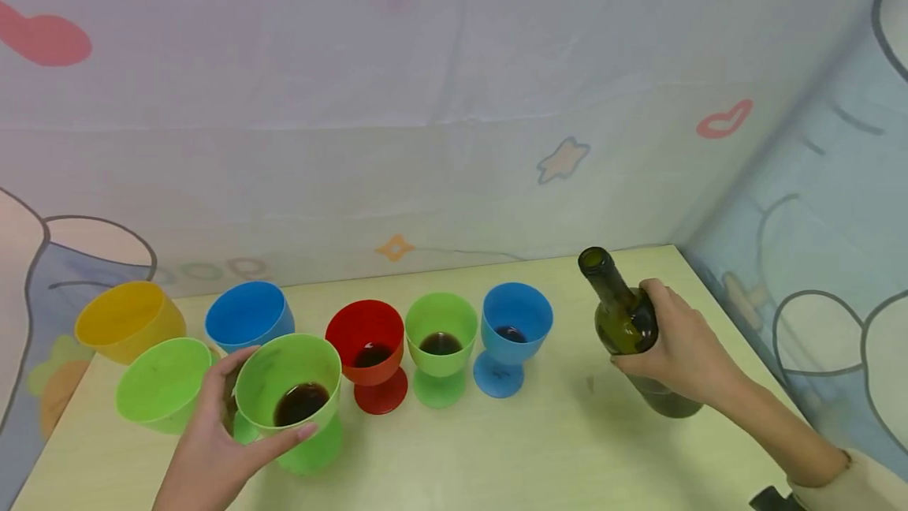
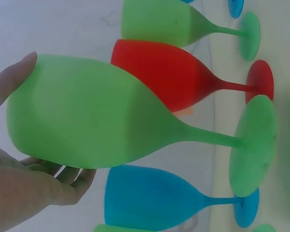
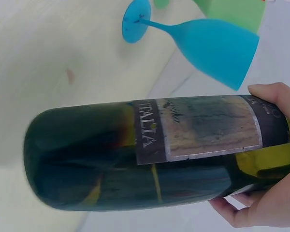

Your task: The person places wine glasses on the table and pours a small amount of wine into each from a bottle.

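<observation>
My left hand (image 1: 216,436) grips a green plastic wine glass (image 1: 258,373) round its bowl, thumb and fingers on opposite sides near the rim. Dark liquid (image 1: 301,403) lies in the bottom of that glass. In the left wrist view its stem and round foot (image 2: 253,145) are uncovered. On the right side, my right hand (image 1: 688,349) holds a dark green wine bottle (image 1: 619,322) by its upper body. The bottle leans, its uncorked mouth pointing up and left. A label (image 3: 208,128) reading "ITALIA" shows in the right wrist view.
Red (image 1: 365,337), green (image 1: 441,330) and blue (image 1: 516,322) wine glasses with dark liquid stand mid-table. At the left stand yellow (image 1: 128,322), blue (image 1: 250,314) and green (image 1: 165,385) ones with no liquid visible. A printed cloth (image 1: 454,101) hangs behind the pale table (image 1: 496,456).
</observation>
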The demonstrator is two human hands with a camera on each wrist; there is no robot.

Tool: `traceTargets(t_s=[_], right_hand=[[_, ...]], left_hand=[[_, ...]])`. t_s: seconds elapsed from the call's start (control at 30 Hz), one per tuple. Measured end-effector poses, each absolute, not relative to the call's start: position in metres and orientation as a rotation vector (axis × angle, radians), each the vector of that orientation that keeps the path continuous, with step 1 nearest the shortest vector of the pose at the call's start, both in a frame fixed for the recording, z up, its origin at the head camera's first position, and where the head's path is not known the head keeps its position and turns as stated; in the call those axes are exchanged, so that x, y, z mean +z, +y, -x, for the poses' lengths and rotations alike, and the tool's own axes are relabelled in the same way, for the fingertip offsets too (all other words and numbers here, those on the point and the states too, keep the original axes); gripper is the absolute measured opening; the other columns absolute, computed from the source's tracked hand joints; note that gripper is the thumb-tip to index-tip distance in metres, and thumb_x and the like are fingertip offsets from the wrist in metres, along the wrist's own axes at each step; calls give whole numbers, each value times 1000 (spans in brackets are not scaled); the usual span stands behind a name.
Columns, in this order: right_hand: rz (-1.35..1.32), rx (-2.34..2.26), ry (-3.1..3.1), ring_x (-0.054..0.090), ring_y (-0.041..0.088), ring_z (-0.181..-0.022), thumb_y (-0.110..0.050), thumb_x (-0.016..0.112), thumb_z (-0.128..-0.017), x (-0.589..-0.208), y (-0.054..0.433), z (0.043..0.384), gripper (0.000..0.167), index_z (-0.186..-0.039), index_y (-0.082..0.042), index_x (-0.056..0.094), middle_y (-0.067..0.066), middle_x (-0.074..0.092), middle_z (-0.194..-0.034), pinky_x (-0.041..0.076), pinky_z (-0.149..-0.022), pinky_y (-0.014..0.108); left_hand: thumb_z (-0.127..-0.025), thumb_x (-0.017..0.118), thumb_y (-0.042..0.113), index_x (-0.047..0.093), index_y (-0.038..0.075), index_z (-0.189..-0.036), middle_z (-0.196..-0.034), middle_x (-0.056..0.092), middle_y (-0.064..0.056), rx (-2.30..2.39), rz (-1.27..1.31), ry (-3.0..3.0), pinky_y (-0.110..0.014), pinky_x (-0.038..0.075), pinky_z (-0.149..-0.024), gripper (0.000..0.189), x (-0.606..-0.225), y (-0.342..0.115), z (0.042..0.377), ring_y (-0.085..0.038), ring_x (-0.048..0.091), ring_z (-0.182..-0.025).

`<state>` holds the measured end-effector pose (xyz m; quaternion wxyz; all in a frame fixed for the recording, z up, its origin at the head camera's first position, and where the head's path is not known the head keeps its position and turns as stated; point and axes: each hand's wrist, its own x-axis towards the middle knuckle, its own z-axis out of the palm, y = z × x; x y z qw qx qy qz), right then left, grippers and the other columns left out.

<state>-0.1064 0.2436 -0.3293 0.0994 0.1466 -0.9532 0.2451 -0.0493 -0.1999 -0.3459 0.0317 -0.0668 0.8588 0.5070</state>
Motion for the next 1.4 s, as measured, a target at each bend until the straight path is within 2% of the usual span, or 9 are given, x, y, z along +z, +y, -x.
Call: traceTargets(t_s=[0.1, 0.17, 0.23, 0.43, 0.53, 0.6, 0.63, 1.17, 1.4], right_hand=[[-370, 821, -2787, 57, 28, -74, -14, 81, -61, -333, 247, 110, 69, -112, 5, 38, 18, 54, -92, 48, -60, 41], [-326, 871, -2760, 58, 33, -77, -14, 82, -62, -335, 249, 111, 71, -114, 5, 36, 21, 56, -94, 48, -62, 45], [-280, 905, -2738, 59, 36, -80, -14, 81, -63, -338, 250, 113, 73, -117, 4, 35, 23, 56, -96, 48, -64, 47], [-196, 997, -2683, 56, 39, -88, -16, 81, -66, -348, 252, 116, 77, -122, 6, 32, 24, 54, -102, 45, -69, 49], [-148, 1049, -2670, 54, 41, -92, -17, 80, -67, -353, 253, 117, 79, -123, 6, 30, 26, 52, -105, 44, -72, 51], [-112, 1076, -2664, 54, 42, -92, -18, 80, -68, -357, 255, 117, 79, -123, 6, 29, 27, 52, -106, 44, -73, 51], [-93, 1090, -2660, 53, 42, -93, -19, 80, -69, -359, 255, 118, 79, -123, 5, 29, 27, 52, -106, 43, -73, 51], [85, 1236, -2631, 49, 42, -103, -25, 78, -73, -372, 265, 117, 81, -128, 0, 24, 25, 44, -118, 42, -77, 50], [83, 1234, -2618, 48, 41, -103, -24, 77, -73, -374, 266, 117, 79, -127, 1, 25, 25, 44, -117, 41, -76, 49]], left_hand=[[-71, 79, 22, 12, 12, -142, -139, 27, -11, 1626, 181, 2682, -17, 34, -94, 98, -352, -205, 52, -30, 31, -122], [-73, 78, 20, 12, 13, -142, -140, 28, -10, 1656, 187, 2696, -8, 30, -89, 96, -357, -207, 54, -27, 31, -122], [-73, 78, 21, 12, 13, -142, -140, 28, -9, 1687, 215, 2691, -11, 29, -95, 96, -360, -208, 56, -26, 30, -122], [-72, 78, 20, 17, 14, -142, -139, 30, -5, 1724, 278, 2719, -10, 30, -95, 93, -366, -205, 59, -20, 33, -117], [-72, 79, 20, 16, 12, -142, -140, 27, -8, 1756, 304, 2695, -34, 28, -105, 94, -365, -203, 61, -22, 29, -121], [-72, 79, 21, 15, 10, -143, -142, 25, -11, 1764, 325, 2679, -50, 25, -103, 96, -364, -202, 62, -26, 25, -126], [-72, 79, 21, 15, 9, -143, -142, 23, -12, 1773, 334, 2672, -53, 24, -102, 97, -365, -201, 63, -28, 24, -128], [-71, 79, 29, 15, 9, -145, -142, 25, -17, 1705, 462, 2704, -50, 31, -101, 99, -373, -199, 72, -33, 25, -127], [-72, 77, 33, 13, 11, -146, -144, 24, -16, 1715, 499, 2697, -49, 31, -101, 101, -374, -197, 75, -33, 25, -126]])
